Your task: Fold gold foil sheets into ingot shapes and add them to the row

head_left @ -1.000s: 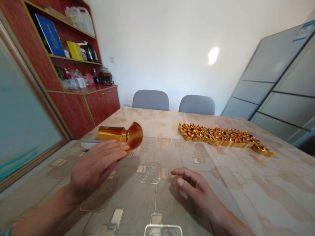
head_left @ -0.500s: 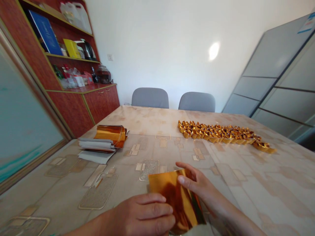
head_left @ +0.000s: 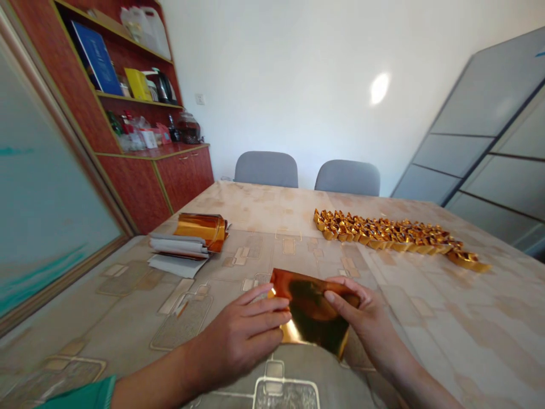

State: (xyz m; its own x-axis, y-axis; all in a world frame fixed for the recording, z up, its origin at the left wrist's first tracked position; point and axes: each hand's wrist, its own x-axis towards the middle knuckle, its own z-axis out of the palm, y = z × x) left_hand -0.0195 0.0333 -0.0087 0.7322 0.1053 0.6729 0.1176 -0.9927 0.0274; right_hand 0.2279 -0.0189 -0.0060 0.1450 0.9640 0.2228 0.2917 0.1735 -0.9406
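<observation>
Between my two hands is a sheet of shiny gold foil paper (head_left: 313, 312), raised at the near middle of the table. My left hand (head_left: 240, 329) grips its left edge, fingers lying over the front and the thumb hidden behind. On the right side, my right hand (head_left: 361, 309) pinches the sheet, thumb in front and fingers behind. Further off to the left lies a stack of gold foil sheets (head_left: 200, 227), with white-backed sheets (head_left: 179, 250) curling at its near side. Rows of folded gold paper pieces (head_left: 383, 233) stand at the far right.
A patterned cloth covers the table (head_left: 255, 213). Two grey chairs (head_left: 266, 168) stand behind its far edge. At the left are a red-brown cabinet (head_left: 183, 179) with shelves and a frosted glass door (head_left: 46, 187). Grey panelled doors (head_left: 451, 125) stand at the right.
The foil sheet has been raised and tilted, so its face now shows darker. Both hands have moved up and away from me with it. The view has shifted slightly left.
</observation>
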